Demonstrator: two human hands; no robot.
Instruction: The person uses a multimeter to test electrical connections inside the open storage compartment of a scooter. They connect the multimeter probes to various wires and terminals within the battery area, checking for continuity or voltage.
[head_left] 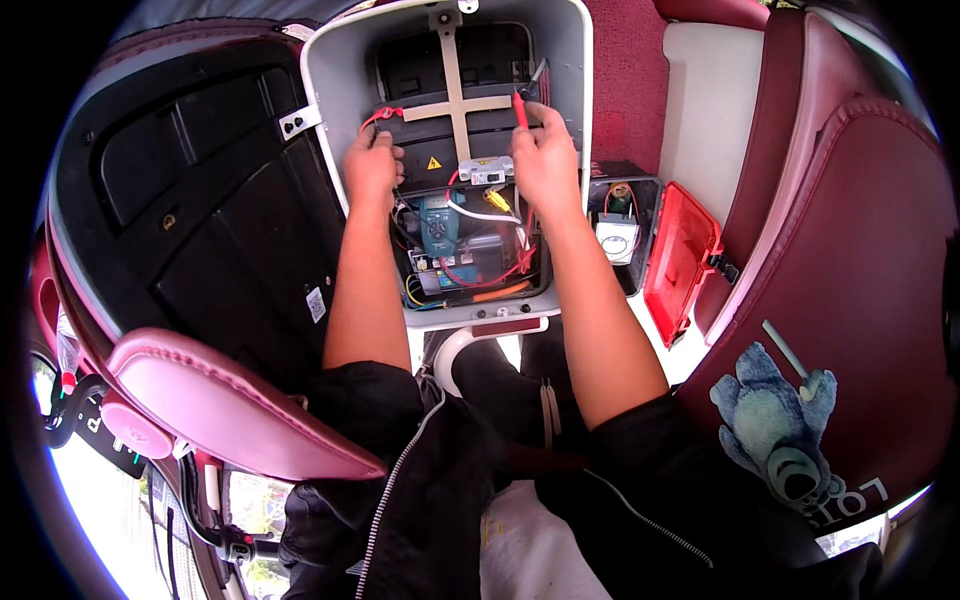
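Note:
My left hand is closed on a thin dark item, its fingertips just below a red wire end at the left inside an open white-rimmed housing. My right hand grips a red slim tool, its tip near a dark cable end at the housing's upper right. Between my hands is a beige taped cross on a black panel. Below lie a grey breaker-like part, a yellow connector, a teal device and tangled wires.
A black lid is hinged open at left, above a pink padded seat. At right are a small black box with a white component, an open red-lidded case, and a maroon seat panel with a blue bear picture.

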